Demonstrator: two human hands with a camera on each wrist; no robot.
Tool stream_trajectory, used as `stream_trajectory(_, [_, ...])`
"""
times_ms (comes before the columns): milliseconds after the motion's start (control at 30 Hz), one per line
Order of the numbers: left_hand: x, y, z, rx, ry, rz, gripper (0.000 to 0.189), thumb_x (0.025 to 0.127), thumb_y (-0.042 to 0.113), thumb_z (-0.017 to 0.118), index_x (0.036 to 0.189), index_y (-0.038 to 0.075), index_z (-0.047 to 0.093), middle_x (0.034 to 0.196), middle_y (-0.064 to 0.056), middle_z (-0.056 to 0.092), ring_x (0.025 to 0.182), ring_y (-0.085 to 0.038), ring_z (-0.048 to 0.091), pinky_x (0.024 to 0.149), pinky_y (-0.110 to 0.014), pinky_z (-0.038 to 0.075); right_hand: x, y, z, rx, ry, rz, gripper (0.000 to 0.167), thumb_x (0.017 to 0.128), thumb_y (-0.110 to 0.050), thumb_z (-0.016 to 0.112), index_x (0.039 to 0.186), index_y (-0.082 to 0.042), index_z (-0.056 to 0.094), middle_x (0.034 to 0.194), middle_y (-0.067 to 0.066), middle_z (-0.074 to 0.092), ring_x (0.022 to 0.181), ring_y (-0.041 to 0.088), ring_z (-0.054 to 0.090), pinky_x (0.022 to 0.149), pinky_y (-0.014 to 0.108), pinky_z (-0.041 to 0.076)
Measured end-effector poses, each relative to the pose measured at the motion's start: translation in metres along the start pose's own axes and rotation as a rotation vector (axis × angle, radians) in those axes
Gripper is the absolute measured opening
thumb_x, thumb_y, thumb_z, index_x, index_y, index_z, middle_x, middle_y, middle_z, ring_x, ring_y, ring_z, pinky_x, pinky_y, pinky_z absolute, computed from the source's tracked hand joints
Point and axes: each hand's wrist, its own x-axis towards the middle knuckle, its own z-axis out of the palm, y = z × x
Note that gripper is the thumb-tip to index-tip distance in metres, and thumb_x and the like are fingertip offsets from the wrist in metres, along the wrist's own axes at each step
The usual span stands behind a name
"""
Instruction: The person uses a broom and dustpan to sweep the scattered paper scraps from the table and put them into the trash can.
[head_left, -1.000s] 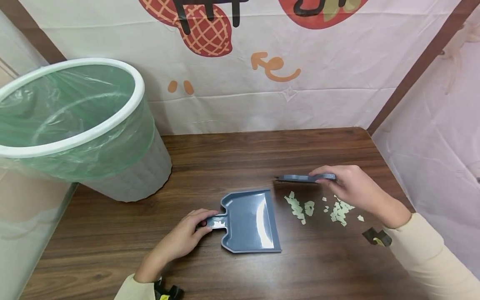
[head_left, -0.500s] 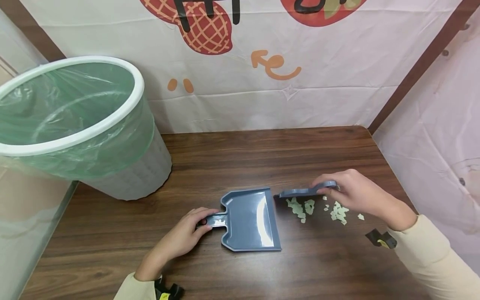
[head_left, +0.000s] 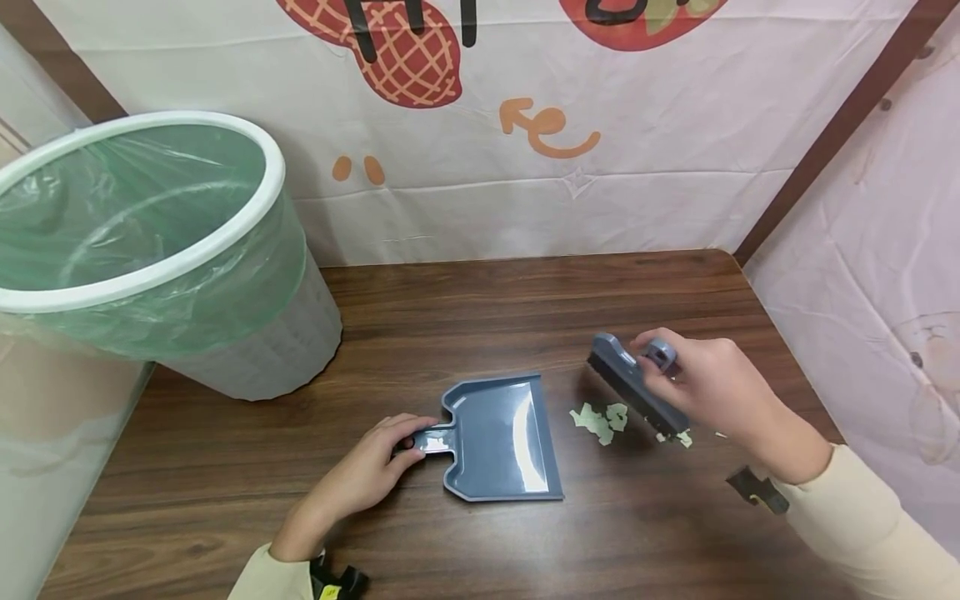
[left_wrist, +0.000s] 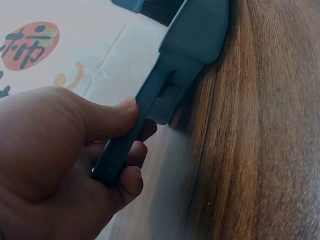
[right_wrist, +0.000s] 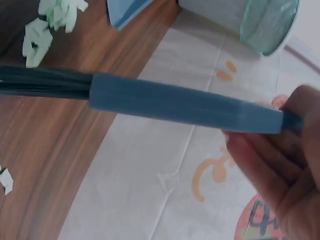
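Note:
My left hand [head_left: 367, 471] grips the handle of a blue-grey dustpan [head_left: 491, 437] that lies on the table, its wide edge facing right. The left wrist view shows thumb and fingers curled round that handle [left_wrist: 127, 132]. In my right hand [head_left: 712, 379] is a small blue-grey hand brush [head_left: 626, 367] with dark bristles, held slanted over the table. Light green paper scraps [head_left: 597, 422] lie between the dustpan and the brush. More scraps [head_left: 684, 438] show at the brush's lower end, partly hidden by it. The right wrist view shows the bristles [right_wrist: 45, 81] near some scraps.
A bin [head_left: 262, 350] with a white rim and green liner bag stands at the left of the wooden table [head_left: 420, 325]. A printed white cloth [head_left: 450, 200] hangs behind the table's back edge, and a pale sheet [head_left: 885, 275] hangs at the right.
My right hand has turned the brush from nearly level to a slant and brought it right, over the right-hand scraps. The left scraps sit slightly closer together. Left hand and dustpan stay put.

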Motion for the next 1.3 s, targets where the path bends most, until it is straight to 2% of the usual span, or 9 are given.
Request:
stream_trajectory(167, [0.000,0.000,0.000,0.001,-0.009,-0.011,0.041,0.097,0.002,0.067,0.137,0.007,0.062,0.115,0.003,0.062,0.098,-0.012,0.053,0.089,-0.036,0.046,-0.005,-0.009,0.012,-0.098,0.083,-0.013,0.015,0.086,-0.013,0.052,0.095,-0.005,0.061,0.063,-0.003,0.063,0.044,0.000,0.041,0.038,0.019,0.034])
stream_trajectory(300, [0.000,0.000,0.000,0.004,-0.012,-0.011,0.042,0.097,0.001,0.067,0.138,0.007,0.062,0.117,0.003,0.063,0.100,-0.011,0.053,0.090,-0.036,0.047,-0.012,-0.010,0.022,-0.150,0.099,0.005,0.015,0.086,-0.013,0.050,0.093,-0.004,0.058,0.058,-0.007,0.051,0.046,-0.001,0.029,0.036,0.019,0.027])
stream_trajectory(467, [0.000,-0.001,0.000,0.000,-0.014,-0.014,0.042,0.097,0.001,0.067,0.138,0.008,0.062,0.116,0.004,0.063,0.100,-0.012,0.053,0.090,-0.037,0.047,-0.017,-0.013,0.028,-0.153,0.086,0.052,0.008,0.080,-0.010,0.056,0.088,-0.007,0.055,0.057,-0.013,0.037,0.047,-0.001,0.026,0.037,0.018,0.023])
stream_trajectory(633, [0.000,-0.001,0.000,0.006,-0.012,-0.011,0.042,0.096,0.001,0.067,0.138,0.007,0.061,0.117,0.004,0.063,0.100,-0.012,0.053,0.090,-0.037,0.047,-0.014,-0.021,0.026,-0.136,0.017,0.146,0.014,0.078,-0.006,0.063,0.083,-0.011,0.051,0.057,-0.014,0.032,0.047,0.000,0.026,0.040,0.020,0.023])
stream_trajectory(833, [0.000,-0.001,0.001,0.009,-0.009,-0.014,0.042,0.096,0.002,0.068,0.138,0.008,0.062,0.117,0.004,0.063,0.101,-0.013,0.054,0.092,-0.039,0.047,-0.011,-0.029,0.027,-0.118,-0.046,0.223,0.018,0.080,0.000,0.066,0.082,-0.010,0.051,0.055,-0.013,0.030,0.047,0.000,0.026,0.041,0.022,0.023])
stream_trajectory(1033, [-0.002,-0.001,0.001,0.015,0.010,0.006,0.042,0.096,0.002,0.068,0.137,0.008,0.063,0.120,0.002,0.063,0.105,-0.014,0.055,0.094,-0.041,0.047,-0.008,-0.032,0.029,-0.092,-0.032,0.229,0.015,0.079,0.001,0.064,0.087,-0.008,0.054,0.055,-0.012,0.032,0.047,0.001,0.028,0.041,0.022,0.026])
stream_trajectory(1300, [-0.001,-0.001,0.000,0.007,0.008,0.006,0.041,0.096,0.002,0.068,0.137,0.008,0.062,0.118,0.003,0.063,0.101,-0.013,0.054,0.091,-0.038,0.047,0.000,-0.033,0.020,-0.053,0.016,0.263,0.015,0.082,0.000,0.067,0.093,-0.009,0.065,0.055,-0.011,0.045,0.048,0.002,0.035,0.042,0.023,0.032])
